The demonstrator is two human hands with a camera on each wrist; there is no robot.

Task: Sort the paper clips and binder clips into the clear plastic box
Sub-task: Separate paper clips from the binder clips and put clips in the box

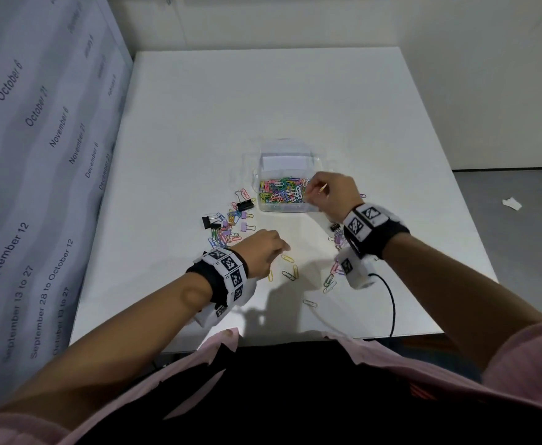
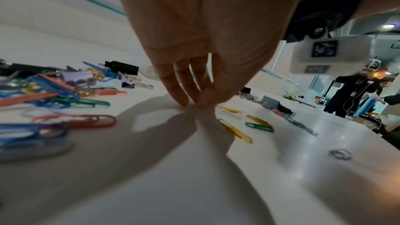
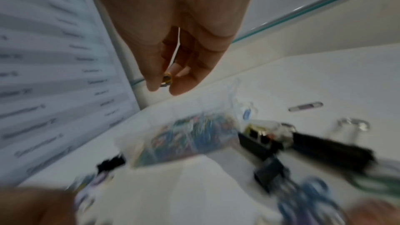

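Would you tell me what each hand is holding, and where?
The right hand pinches a yellow paper clip between its fingertips; which end cannot be told. The left hand holds nothing.

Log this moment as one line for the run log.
right hand: pinches yellow paper clip over clear box | left hand: fingertips on table

Both wrists wear a black strap ringed with white blocks that carry black square code markers: the left band (image 1: 221,268) and the right band (image 1: 370,224). A white camera housing (image 1: 357,269) with its own marker hangs under the right wrist, trailing a black cable (image 1: 391,303). Pink sleeves (image 1: 526,358) are pushed up over a black top (image 1: 295,396).
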